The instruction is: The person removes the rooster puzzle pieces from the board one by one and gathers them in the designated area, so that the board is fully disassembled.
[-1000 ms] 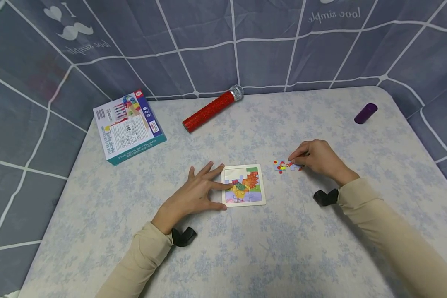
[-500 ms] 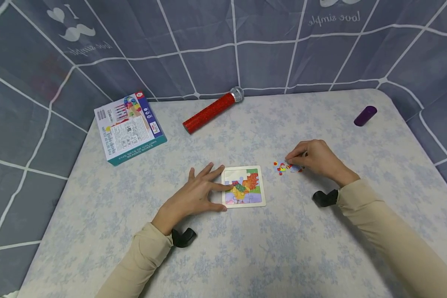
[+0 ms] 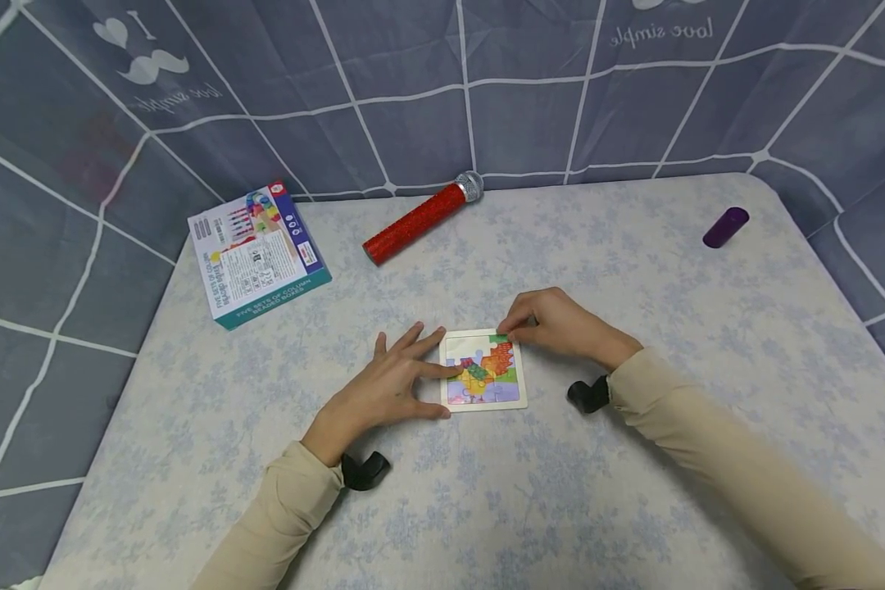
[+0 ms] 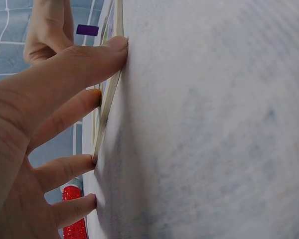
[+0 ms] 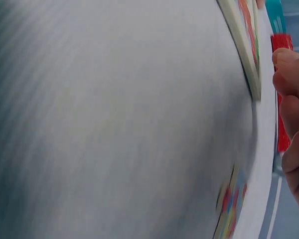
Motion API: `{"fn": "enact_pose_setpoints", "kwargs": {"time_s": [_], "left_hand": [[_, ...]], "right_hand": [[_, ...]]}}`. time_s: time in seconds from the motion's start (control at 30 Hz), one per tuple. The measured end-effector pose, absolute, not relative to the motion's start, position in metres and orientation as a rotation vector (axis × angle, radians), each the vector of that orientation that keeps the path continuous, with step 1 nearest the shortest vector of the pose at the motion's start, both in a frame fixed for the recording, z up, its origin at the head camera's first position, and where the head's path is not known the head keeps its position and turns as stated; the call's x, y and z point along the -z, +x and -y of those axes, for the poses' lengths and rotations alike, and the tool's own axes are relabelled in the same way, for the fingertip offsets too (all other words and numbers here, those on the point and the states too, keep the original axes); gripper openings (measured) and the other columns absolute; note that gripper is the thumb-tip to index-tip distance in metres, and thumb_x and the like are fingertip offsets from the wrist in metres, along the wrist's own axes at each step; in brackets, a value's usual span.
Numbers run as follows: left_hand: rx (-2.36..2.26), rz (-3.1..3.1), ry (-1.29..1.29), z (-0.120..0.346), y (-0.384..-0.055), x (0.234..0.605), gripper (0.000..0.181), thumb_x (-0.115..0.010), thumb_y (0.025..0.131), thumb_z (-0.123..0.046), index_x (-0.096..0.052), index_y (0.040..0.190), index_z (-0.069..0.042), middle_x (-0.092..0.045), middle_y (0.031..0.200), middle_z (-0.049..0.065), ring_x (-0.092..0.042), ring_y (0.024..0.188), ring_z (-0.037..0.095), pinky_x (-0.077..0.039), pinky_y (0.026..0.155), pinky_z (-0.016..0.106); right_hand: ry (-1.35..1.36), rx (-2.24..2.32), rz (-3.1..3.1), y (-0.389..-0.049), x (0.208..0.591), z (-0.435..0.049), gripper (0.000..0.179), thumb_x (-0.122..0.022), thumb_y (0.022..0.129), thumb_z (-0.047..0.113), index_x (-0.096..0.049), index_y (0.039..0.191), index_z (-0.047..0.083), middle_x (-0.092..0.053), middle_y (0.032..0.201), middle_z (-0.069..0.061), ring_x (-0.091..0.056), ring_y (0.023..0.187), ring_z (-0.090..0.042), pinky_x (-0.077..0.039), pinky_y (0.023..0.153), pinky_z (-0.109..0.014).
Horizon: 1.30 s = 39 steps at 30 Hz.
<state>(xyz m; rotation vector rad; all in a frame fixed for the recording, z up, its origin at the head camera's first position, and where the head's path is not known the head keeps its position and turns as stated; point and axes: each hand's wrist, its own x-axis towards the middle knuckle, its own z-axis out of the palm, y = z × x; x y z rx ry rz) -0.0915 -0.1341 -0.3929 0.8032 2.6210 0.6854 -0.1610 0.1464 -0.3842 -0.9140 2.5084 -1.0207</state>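
1. Head view, change: the right hand (image 3: 564,328) has moved from the loose pieces to the top right corner of the puzzle tray (image 3: 468,346). Its fingers are curled, thumb and index tips together; cannot tell whether a piece sits between them. Judgement: the work shifts from picking to the tray, where the upper left is blank and the fitted pieces (image 3: 500,360) take up the rest.
2. Head view, left hand (image 3: 379,389): unchanged, fingers spread apart, index on the fitted pieces, thumb at the tray's lower left corner. The tray lies on the counter (image 3: 546,492), between the hands.
3. Head view, surroundings: counter covered in pale cloth with a faint blue floral print. Toward the back, a beaded-boxes carton (image 3: 254,258) at left, a red glitter microphone (image 3: 416,221) near the middle, a dark purple cylinder (image 3: 725,228) at far right. Behind, a blue-grey curtain (image 3: 531,123) with white grid lines and mirrored lettering.
4. Left wrist view: thumb touches the tray's edge; remaining fingers spaced out along it. Purple cylinder and microphone visible beyond.
5. Right wrist view: blurred loose pieces (image 5: 231,204) on the counter, apart from the tray's corner. Curled fingers at the right margin; contents not visible.
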Motion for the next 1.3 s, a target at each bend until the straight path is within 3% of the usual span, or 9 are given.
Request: {"fn": "enact_pose_setpoints", "kwargs": {"time_s": [0.6, 0.87, 1.1, 1.3], "left_hand": [[-0.659, -2.647, 0.853, 0.135, -0.092, 0.394, 0.061, -0.083, 0.076, -0.044, -0.066, 0.131, -0.025, -0.028, 0.159, 0.010, -0.014, 0.148, 0.040, -0.005, 0.103, 0.078], [-0.662, -2.637, 0.833, 0.135, -0.092, 0.392, 0.061, -0.083, 0.076, -0.044, -0.066, 0.131, -0.025, -0.028, 0.159, 0.010, -0.013, 0.148, 0.039, -0.005, 0.104, 0.077], [-0.666, -2.638, 0.830, 0.136, -0.092, 0.392, 0.061, -0.082, 0.076, -0.044, -0.065, 0.131, -0.025, -0.027, 0.159, 0.009, -0.013, 0.148, 0.038, -0.005, 0.104, 0.077], [-0.680, -2.628, 0.830, 0.136, -0.092, 0.393, 0.061, -0.083, 0.076, -0.043, -0.065, 0.131, -0.025, -0.027, 0.160, 0.009, -0.012, 0.148, 0.038, -0.004, 0.105, 0.076]], "right_hand": [[-1.311, 0.522, -2.541, -0.162, 0.372, -0.120, 0.014, -0.067, 0.092, 0.003, -0.078, 0.100, 0.007, -0.067, 0.098, -0.001, -0.056, 0.091, -0.017, -0.050, 0.082, -0.030], [-1.438, 0.306, -2.582, -0.162, 0.367, -0.112, 0.011, -0.066, 0.092, 0.003, -0.074, 0.091, 0.009, -0.064, 0.088, 0.000, -0.053, 0.084, -0.018, -0.050, 0.074, -0.030], [-1.538, 0.013, -2.598, -0.159, 0.367, -0.104, 0.009, -0.068, 0.093, 0.011, -0.069, 0.102, 0.013, -0.062, 0.092, -0.003, -0.053, 0.084, -0.020, -0.052, 0.073, -0.031], [-1.492, 0.048, -2.589, -0.160, 0.368, -0.106, 0.009, -0.065, 0.095, 0.011, -0.065, 0.104, 0.013, -0.060, 0.092, -0.002, -0.053, 0.084, -0.020, -0.051, 0.073, -0.030]]}}
